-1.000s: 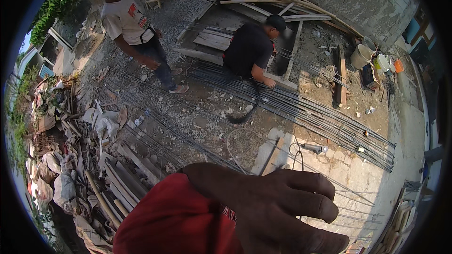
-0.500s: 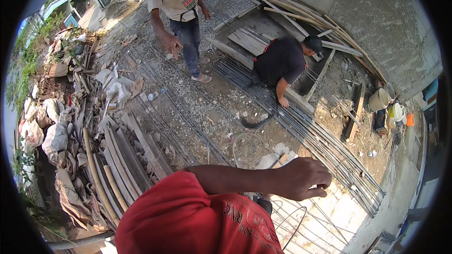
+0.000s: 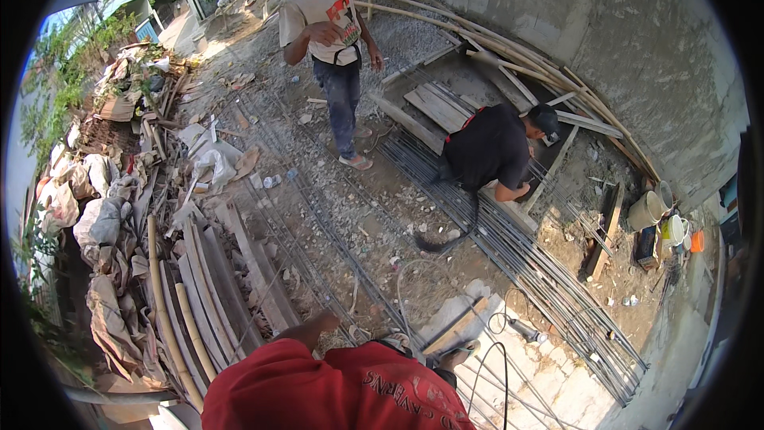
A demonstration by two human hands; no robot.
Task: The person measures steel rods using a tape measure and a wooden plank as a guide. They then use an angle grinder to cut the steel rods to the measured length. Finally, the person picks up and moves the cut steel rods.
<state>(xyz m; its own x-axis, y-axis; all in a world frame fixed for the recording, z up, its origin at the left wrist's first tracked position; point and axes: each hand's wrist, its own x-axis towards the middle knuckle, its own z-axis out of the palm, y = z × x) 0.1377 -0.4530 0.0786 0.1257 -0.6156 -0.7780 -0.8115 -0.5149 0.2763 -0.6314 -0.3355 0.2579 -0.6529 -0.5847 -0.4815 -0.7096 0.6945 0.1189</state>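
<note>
Neither of my hands shows. A short stretch of my left arm (image 3: pixel 317 328) sticks out of the red sleeve (image 3: pixel 263 378), and its hand is hidden. No part of my right arm is in view. Just beyond my shirt, a sandalled foot (image 3: pixel 460 354) stands beside a short wooden board (image 3: pixel 455 325) on the pale, sunlit ground. A black cable (image 3: pixel 506 374) loops up to the right of my body. Near it lies a dark, tube-like tool (image 3: pixel 527 331), too small to name. Long steel bars (image 3: pixel 549 283) run in a bundle to its right.
A person in a dark shirt (image 3: pixel 489 147) bends over a wooden-framed pit (image 3: pixel 549 171). Another in a light shirt (image 3: pixel 322 20) stands on the gravel. Planks (image 3: pixel 215 287) and sacks (image 3: pixel 99 223) lie left. Buckets (image 3: pixel 645 211) stand by the wall at right.
My left arm has drawn back from across the front, and its hand has gone out of sight. The standing person's lowered hand has risen to the chest. The view has shifted slightly.
</note>
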